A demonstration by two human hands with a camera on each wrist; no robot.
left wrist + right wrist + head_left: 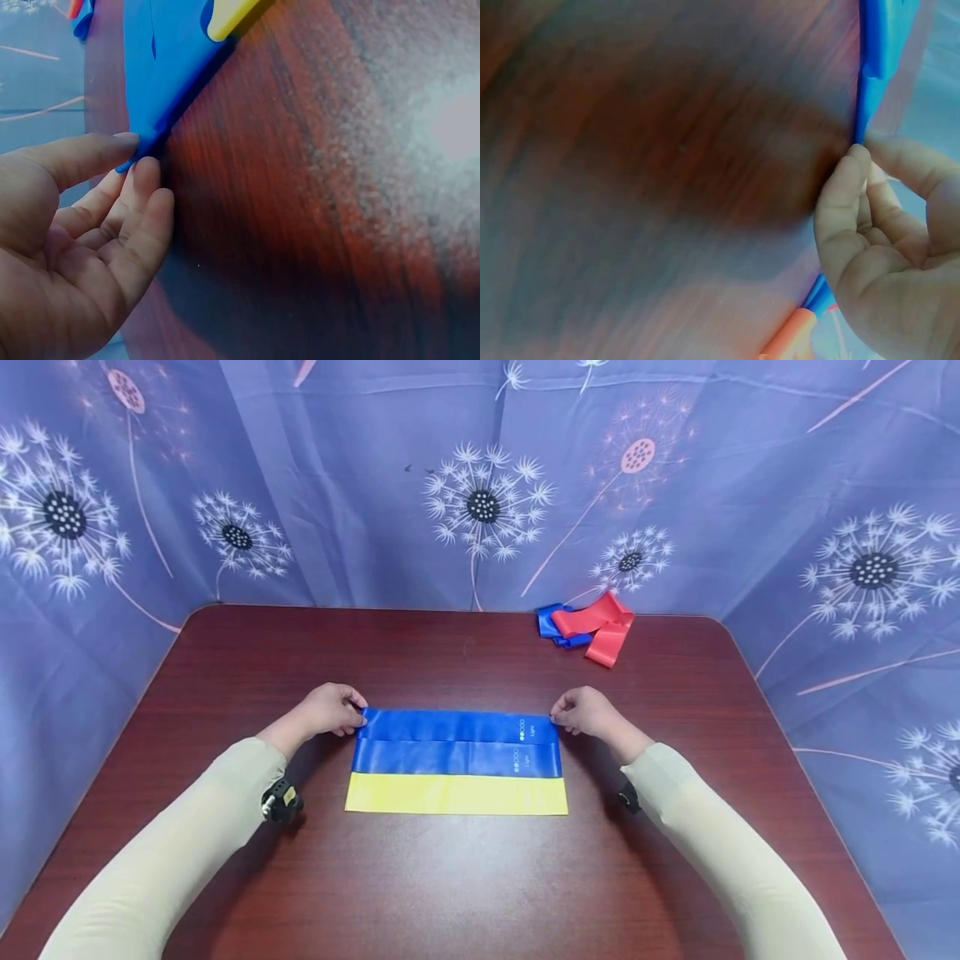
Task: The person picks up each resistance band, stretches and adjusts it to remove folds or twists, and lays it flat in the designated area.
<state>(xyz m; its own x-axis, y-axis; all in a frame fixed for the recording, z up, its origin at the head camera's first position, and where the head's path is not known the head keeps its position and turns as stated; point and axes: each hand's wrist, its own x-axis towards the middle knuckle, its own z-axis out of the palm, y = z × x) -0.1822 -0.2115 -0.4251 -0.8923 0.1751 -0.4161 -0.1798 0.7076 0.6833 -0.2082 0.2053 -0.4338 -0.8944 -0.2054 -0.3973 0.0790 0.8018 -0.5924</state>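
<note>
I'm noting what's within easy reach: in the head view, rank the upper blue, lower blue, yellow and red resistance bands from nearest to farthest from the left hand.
1. Upper blue resistance band: left end pinched by the left hand.
2. Lower blue resistance band: directly below it in view.
3. Yellow resistance band: bottom strip.
4. Red resistance band: far back, right.

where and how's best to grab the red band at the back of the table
Probably by its near end, pinched across the width from the front right: the red band lies folded, with that end angled toward the person and clear of the blue band under its left part. Pinching there should avoid catching both.
</note>
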